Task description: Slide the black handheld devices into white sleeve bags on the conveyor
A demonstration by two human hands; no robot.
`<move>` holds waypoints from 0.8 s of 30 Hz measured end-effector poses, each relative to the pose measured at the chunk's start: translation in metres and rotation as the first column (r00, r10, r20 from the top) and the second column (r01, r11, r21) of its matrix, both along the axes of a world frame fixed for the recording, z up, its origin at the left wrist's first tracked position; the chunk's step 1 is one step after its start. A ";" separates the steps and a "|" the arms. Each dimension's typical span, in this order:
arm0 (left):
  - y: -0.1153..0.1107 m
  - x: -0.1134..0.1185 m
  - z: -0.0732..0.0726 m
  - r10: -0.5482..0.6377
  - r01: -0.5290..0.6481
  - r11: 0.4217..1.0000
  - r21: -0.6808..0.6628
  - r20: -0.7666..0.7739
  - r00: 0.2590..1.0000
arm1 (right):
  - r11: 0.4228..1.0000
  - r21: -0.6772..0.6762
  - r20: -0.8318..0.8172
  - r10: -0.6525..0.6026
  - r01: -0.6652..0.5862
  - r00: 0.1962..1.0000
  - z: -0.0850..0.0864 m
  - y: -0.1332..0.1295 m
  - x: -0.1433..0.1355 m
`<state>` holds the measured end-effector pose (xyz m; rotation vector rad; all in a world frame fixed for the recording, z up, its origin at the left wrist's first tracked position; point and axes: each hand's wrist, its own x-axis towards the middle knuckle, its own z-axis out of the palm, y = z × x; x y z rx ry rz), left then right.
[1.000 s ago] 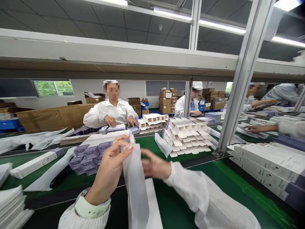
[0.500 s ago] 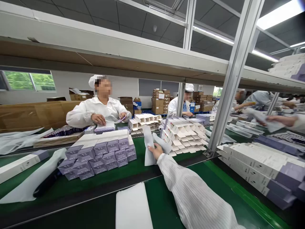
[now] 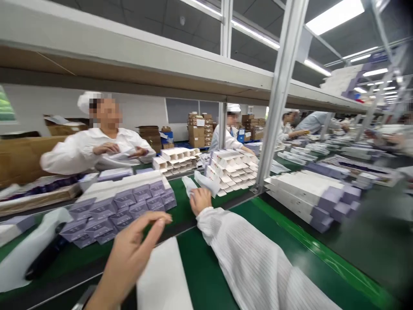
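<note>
Ahead, open white cartons, left hand loosely open, right hand at pale wrap, grip unclear

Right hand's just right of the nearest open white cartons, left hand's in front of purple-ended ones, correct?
No: the head view shows the right hand left of the nearest open white cartons. The left hand is indeed in front of the purple-ended cartons.
</note>
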<state>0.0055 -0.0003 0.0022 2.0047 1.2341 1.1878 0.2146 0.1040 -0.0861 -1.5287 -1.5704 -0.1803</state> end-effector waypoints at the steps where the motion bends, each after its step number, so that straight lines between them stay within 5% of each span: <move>1: 0.007 -0.002 -0.011 -0.014 0.012 1.000 -0.022 -0.084 0.996 | 0.999 0.010 0.079 0.034 -0.035 0.996 0.000 -0.006 -0.003; 5: 0.028 -0.017 -0.056 -0.074 0.023 0.990 -0.142 -0.368 0.927 | 0.976 0.018 0.286 0.203 -0.217 0.937 -0.001 -0.031 -0.016; 8: 0.033 -0.025 -0.067 -0.129 0.031 0.974 -0.227 -0.433 0.892 | 0.957 0.028 0.334 0.264 -0.289 0.905 -0.002 -0.043 -0.026; 16: 0.042 -0.018 -0.058 -0.183 0.052 0.957 -0.285 -0.456 0.871 | 0.959 -0.020 0.351 0.273 -0.284 0.896 -0.001 -0.049 -0.031; 24: 0.032 -0.021 -0.039 -0.265 0.149 0.905 -0.399 -0.254 0.930 | 0.958 -0.053 0.342 0.282 -0.281 0.896 -0.002 -0.047 -0.030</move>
